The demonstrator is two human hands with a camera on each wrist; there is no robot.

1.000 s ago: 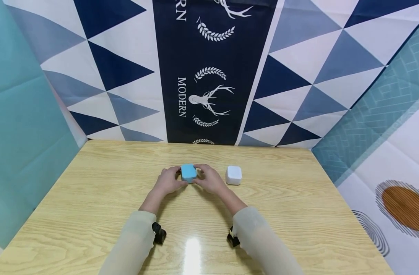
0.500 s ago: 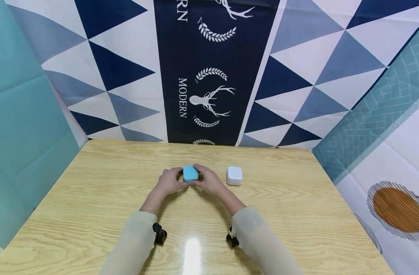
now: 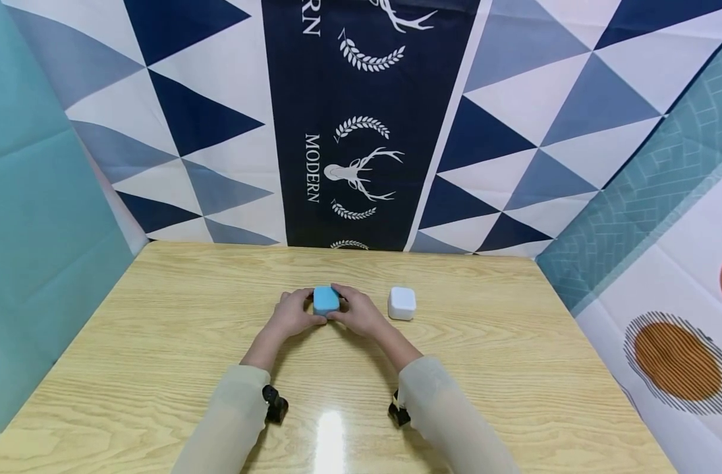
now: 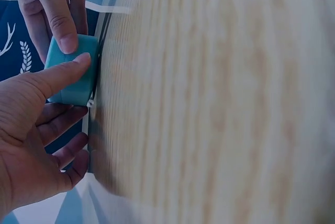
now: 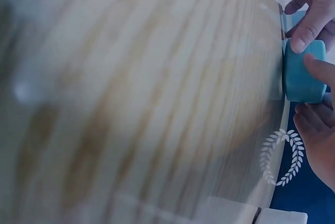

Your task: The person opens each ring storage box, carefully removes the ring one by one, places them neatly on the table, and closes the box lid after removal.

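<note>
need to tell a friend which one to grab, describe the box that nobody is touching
Start at the wooden table before the deer banner. Near its middle, both hands hold a blue box; just right of the right hand sits the white box, alone, pale and untouched.

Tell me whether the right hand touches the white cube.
Apart. The head view shows bare table between the right hand and the white cube; that hand grips the blue cube.

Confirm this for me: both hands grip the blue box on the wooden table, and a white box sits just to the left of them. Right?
Not quite. Both the left hand and the right hand do grip the blue box on the wooden table, but the white box sits just to the right of them, not the left. The head view shows this.
</note>
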